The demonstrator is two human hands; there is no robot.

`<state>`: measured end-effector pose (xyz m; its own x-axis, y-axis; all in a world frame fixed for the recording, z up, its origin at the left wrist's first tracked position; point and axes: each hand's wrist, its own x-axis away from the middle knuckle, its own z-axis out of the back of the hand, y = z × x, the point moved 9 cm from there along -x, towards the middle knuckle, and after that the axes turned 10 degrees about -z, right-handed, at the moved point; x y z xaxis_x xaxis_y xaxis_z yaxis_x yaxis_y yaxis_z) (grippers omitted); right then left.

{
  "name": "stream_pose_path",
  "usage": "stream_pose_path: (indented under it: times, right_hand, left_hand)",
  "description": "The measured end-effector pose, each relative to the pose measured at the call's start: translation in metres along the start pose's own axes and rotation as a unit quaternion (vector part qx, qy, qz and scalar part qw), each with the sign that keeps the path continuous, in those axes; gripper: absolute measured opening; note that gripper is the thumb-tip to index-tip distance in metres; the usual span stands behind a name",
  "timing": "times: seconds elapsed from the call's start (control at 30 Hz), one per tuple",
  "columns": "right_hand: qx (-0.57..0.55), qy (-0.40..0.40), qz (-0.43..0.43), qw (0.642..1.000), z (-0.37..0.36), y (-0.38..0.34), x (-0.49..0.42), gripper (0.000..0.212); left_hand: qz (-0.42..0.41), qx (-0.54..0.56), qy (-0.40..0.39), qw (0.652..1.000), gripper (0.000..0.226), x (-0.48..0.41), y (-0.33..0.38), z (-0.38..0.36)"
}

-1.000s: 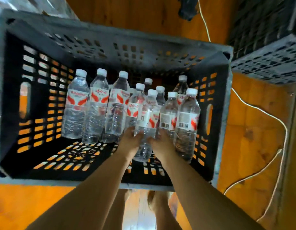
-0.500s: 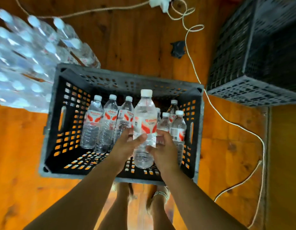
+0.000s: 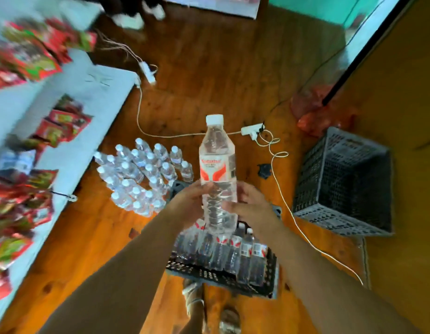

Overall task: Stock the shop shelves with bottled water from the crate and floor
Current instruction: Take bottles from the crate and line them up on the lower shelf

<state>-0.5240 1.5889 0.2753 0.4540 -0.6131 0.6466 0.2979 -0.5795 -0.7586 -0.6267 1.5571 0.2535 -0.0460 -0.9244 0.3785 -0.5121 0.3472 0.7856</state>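
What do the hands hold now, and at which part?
Both the left hand and the right hand grip one clear plastic water bottle with a white cap, around its ribbed lower body, below the red label.

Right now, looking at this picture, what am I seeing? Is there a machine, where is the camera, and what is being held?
There is no machine here: these are a person's two bare hands. The one picture comes from a wide-angle camera worn on the person's head and looking down, so the arms reach in from the bottom edge. The left hand and right hand together hold an upright water bottle by its lower half, with its white cap on top. Below it stands a black crate with more bottles inside. On the wooden floor beside it is a cluster of bottles. At the left are white shelves with red snack packets, blurred. At the right sits a grey crate, and a white power strip lies on the floor.
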Motion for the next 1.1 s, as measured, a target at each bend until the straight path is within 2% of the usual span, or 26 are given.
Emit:
stream_pose_path:
  times: [0.03, 0.13, 0.17, 0.27, 0.37, 0.43, 0.5, 0.6, 0.63, 0.7, 0.77, 0.87, 0.93, 1.1]
  right_hand:
    - [0.017, 0.008, 0.025, 1.0, -0.01, -0.016, 0.008, 0.038]
    - [0.085, 0.038, 0.092, 0.991, -0.043, -0.053, 0.029, 0.044]
    - [0.098, 0.054, 0.113, 0.987, -0.053, -0.064, 0.037, 0.044]
    - [0.171, 0.105, 0.181, 0.963, -0.096, -0.09, 0.068, 0.045]
    - [0.305, 0.122, 0.26, 0.908, -0.165, -0.106, 0.107, 0.054]
    - [0.359, 0.083, 0.304, 0.878, -0.214, -0.116, 0.129, 0.054]
    - [0.363, -0.02, 0.306, 0.88, -0.266, -0.122, 0.141, 0.045]
    - [0.362, -0.214, 0.212, 0.882, -0.361, -0.11, 0.149, 0.06]
    - [0.368, -0.266, 0.183, 0.872, -0.397, -0.102, 0.154, 0.059]
    - [0.374, -0.348, 0.158, 0.845, -0.472, -0.086, 0.168, 0.041]
    - [0.393, -0.37, 0.182, 0.822, -0.543, -0.071, 0.177, 0.036]
    - [0.389, -0.362, 0.202, 0.822, -0.639, -0.043, 0.178, 0.044]
    - [0.391, -0.345, 0.235, 0.82, -0.697, -0.027, 0.18, 0.05]
    - [0.406, -0.301, 0.27, 0.82, -0.803, 0.022, 0.172, 0.058]
  left_hand:
    - [-0.02, -0.014, 0.024, 0.999, 0.076, 0.012, 0.017, 0.003]
    - [-0.101, -0.062, 0.138, 0.983, 0.028, 0.058, 0.071, 0.016]
    - [-0.134, -0.08, 0.181, 0.971, 0.022, 0.078, 0.09, 0.015]
    - [-0.228, -0.162, 0.267, 0.922, 0.032, 0.138, 0.135, 0.006]
    - [-0.282, -0.149, 0.375, 0.871, 0.041, 0.205, 0.157, 0.026]
    - [-0.295, -0.102, 0.417, 0.854, 0.038, 0.256, 0.17, 0.053]
    - [-0.305, -0.069, 0.399, 0.862, 0.04, 0.305, 0.178, 0.081]
    - [-0.333, -0.05, 0.382, 0.861, 0.048, 0.388, 0.185, 0.128]
    - [-0.342, -0.048, 0.382, 0.857, 0.059, 0.413, 0.187, 0.146]
    - [-0.354, -0.039, 0.399, 0.845, 0.076, 0.465, 0.19, 0.185]
    - [-0.356, -0.017, 0.434, 0.827, 0.073, 0.517, 0.187, 0.233]
    - [-0.344, -0.018, 0.465, 0.816, 0.05, 0.584, 0.183, 0.3]
    - [-0.327, -0.034, 0.492, 0.806, 0.045, 0.624, 0.181, 0.342]
    - [-0.313, -0.04, 0.593, 0.741, 0.034, 0.696, 0.171, 0.432]
